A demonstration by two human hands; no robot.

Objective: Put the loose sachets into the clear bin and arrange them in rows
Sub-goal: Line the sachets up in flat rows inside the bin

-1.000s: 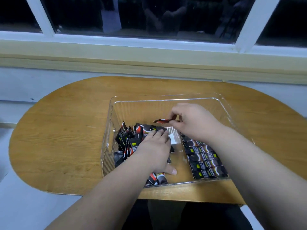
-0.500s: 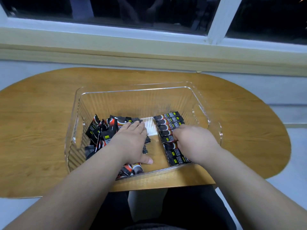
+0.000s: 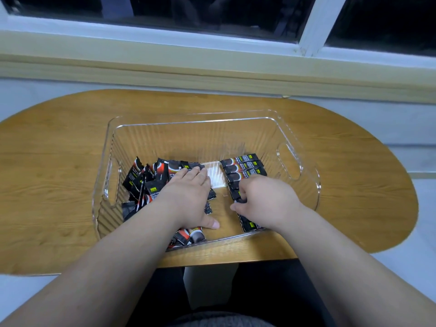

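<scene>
1. Left hand (image 3: 188,197): flat and spread, palm down, pressing on the jumbled sachets (image 3: 151,180) in the left half of the clear bin (image 3: 306,166); thumb out toward the near wall; nothing gripped.
2. Right hand (image 3: 264,199): curled, knuckles up, fingertips (image 3: 238,204) tucked onto the row of sachets (image 3: 243,167) at the right of the bin; touching a dark sachet, though whether pinched or only pressed cannot be told.
3. Sachets: narrow sticks, black wrappers with red and white patches and a small yellow-green mark near one end.
4. Left heap: tilted, overlapping, some standing on edge against the left wall; a few more lying near the front wall under the left wrist.
5. Right row: laid flat, side by side, long sides touching, running from the middle of the bin toward the near wall.
6. Bare strip of bin floor between heap and row.
7. Bin: transparent, ribbed walls, cut-out handles at both ends, resting on the rounded wooden surface (image 3: 59,161) below a window (image 3: 212,10).
</scene>
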